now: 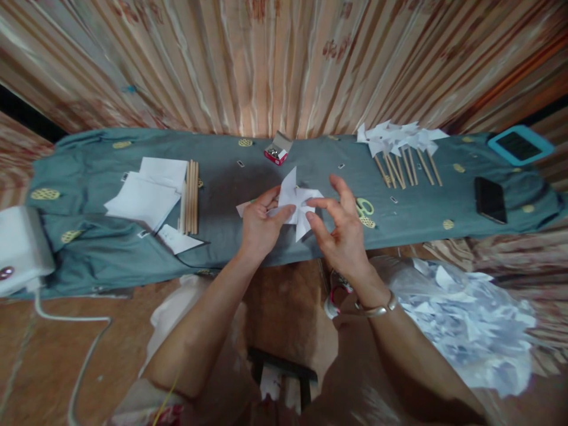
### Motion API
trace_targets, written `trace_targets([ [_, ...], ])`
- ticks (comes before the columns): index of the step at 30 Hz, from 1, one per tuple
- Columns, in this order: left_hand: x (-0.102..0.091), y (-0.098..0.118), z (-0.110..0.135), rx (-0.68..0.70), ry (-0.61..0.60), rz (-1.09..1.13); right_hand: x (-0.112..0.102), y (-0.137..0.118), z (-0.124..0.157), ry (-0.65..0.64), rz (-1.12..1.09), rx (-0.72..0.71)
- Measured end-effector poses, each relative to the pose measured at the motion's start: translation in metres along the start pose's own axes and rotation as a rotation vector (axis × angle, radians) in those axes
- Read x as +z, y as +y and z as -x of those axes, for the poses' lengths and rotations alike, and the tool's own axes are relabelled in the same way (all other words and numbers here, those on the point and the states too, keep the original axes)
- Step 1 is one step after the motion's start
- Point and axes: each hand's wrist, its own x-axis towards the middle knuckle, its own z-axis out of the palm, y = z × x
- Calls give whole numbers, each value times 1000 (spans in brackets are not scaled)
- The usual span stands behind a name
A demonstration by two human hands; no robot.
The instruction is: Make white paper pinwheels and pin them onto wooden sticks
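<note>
A white paper pinwheel [288,192] with folded blades is held above the table's middle. My left hand [261,228] pinches it from the left, the thumb lying across the front of the paper. Close to the pinwheel's centre, my right hand [341,228] has its thumb and index fingertips brought nearly together, while the other fingers are raised. Anything between those fingertips is too small to make out. Behind the hands stands an open red box [276,155] of small metal pieces. Scissors with light green handles [364,207] lie just right of my right hand.
On the left are white paper sheets [148,192], wooden sticks [192,198] and a white device [22,251] with a cable. Finished pinwheels on sticks [399,142], a phone [490,200] and a blue-framed tablet [519,145] lie right. A bag of paper pieces [470,325] sits below.
</note>
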Motion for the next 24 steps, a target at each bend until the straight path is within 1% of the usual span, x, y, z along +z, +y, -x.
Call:
trace_targets([
  [7,-1,5,3,-54,-3,-6,-3,3,0,-59,-13,5],
  [12,-1,6,4,-81,-11,-11,-3,7,1,-74,-36,12],
  [18,-3,-2,2,-15,-48,-69,-3,13,3,-89,-115,45],
  [22,-3,-10,1,71,-83,-138,-1,12,3,-74,-191,74],
  [24,-2,-11,1,93,-88,-154,-1,11,3,-62,-208,92],
])
